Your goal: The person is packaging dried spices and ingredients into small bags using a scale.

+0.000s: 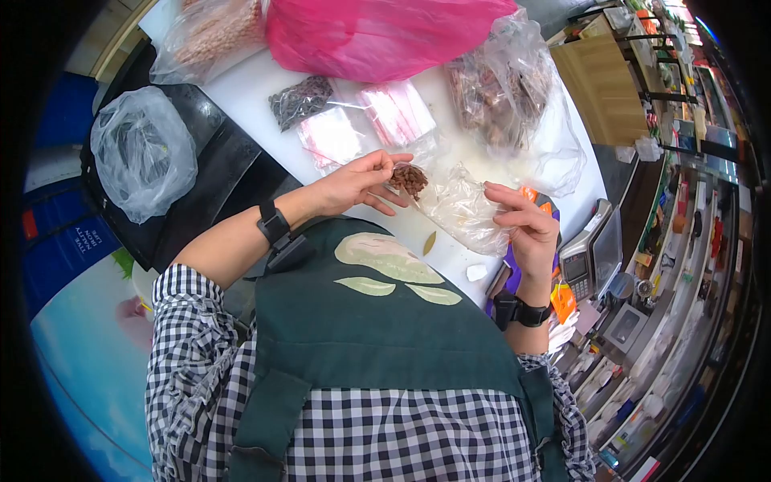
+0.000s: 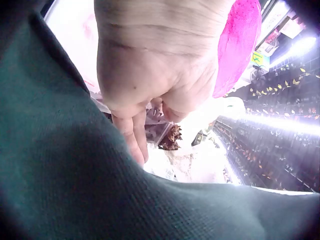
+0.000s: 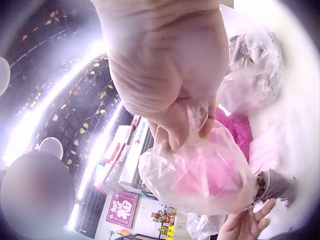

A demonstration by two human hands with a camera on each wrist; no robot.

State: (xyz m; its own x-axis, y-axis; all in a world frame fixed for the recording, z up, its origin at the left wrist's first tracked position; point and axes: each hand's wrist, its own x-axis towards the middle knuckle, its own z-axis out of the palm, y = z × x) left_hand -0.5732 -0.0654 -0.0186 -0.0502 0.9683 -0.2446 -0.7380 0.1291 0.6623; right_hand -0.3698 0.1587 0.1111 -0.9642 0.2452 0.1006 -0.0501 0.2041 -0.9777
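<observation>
A thin clear plastic bag (image 1: 466, 209) spans the space between the two hands, above the white table. My right hand (image 1: 526, 225) pinches its upper edge between thumb and fingers; the right wrist view shows the bag (image 3: 200, 175) hanging crumpled from the fingertips. At the bag's other end sits a clump of reddish-brown, spiky-looking pieces (image 1: 408, 181). My left hand (image 1: 361, 183) holds that end, thumb and forefinger at the clump and the other fingers spread below. In the left wrist view the brown pieces (image 2: 171, 137) show just past the fingertips, partly hidden by the palm.
A large pink bag (image 1: 377, 36) lies at the back, flanked by clear bags of beige pieces (image 1: 217, 36) and brown pieces (image 1: 498, 88). Small zip bags (image 1: 397, 112) and a dark-filled bag (image 1: 301, 103) lie nearer. A leaf (image 1: 430, 243) and a scale (image 1: 590, 249) are close by.
</observation>
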